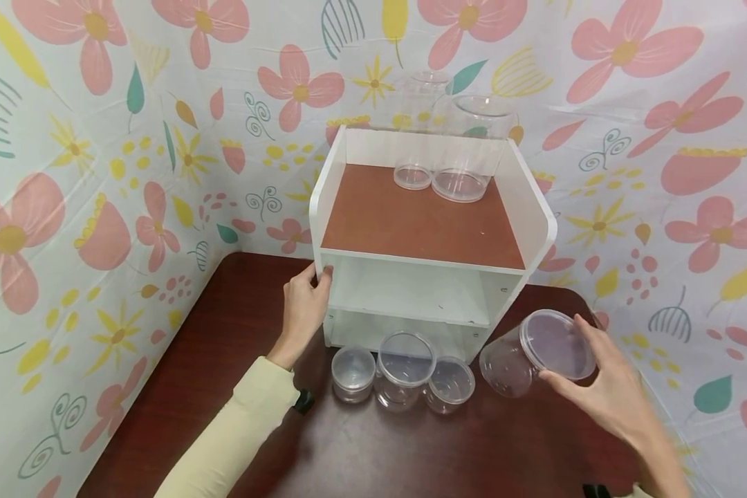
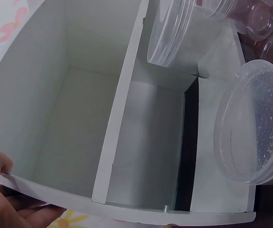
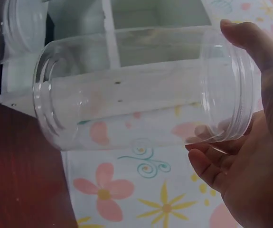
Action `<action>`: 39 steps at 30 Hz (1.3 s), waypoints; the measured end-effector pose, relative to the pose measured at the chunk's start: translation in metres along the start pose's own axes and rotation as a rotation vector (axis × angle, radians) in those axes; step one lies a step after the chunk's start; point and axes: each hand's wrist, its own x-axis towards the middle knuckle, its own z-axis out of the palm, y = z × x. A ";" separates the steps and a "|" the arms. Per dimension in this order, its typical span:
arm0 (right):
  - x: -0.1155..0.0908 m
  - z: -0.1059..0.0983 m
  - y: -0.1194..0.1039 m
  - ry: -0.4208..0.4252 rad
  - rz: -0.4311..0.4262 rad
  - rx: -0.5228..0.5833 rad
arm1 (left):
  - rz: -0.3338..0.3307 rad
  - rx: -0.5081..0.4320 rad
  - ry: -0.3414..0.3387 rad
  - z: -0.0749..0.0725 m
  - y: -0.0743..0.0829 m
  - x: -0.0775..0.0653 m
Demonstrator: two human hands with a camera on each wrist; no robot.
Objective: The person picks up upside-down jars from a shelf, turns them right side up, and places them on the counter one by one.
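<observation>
A white shelf unit (image 1: 404, 260) with a brown top board stands on the table. My left hand (image 1: 306, 308) grips the front edge of its left side panel; in the left wrist view the thumb is inside and the fingers (image 2: 36, 216) outside. In my right hand (image 1: 619, 380) is a clear plastic jar (image 3: 141, 90), held near its lid (image 1: 557, 342) and tilted, to the right of the unit. Three clear lidded jars stand in front of the unit: a small one (image 1: 353, 373), a taller middle one (image 1: 404, 363) and another small one (image 1: 450, 384).
Two tall clear jars, a narrow one (image 1: 413, 176) and a wider one (image 1: 462, 185), stand on the unit's top board. Flowered cloth (image 1: 224, 124) hangs behind and on both sides. The dark table (image 1: 373, 456) extends in front.
</observation>
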 end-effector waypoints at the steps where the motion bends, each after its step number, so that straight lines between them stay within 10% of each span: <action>1: -0.001 0.003 0.002 0.001 -0.005 -0.004 | 0.000 0.002 0.000 0.000 0.000 0.000; 39: -0.021 0.065 0.033 -0.133 0.087 0.010 | 0.015 0.002 0.009 -0.001 0.001 0.001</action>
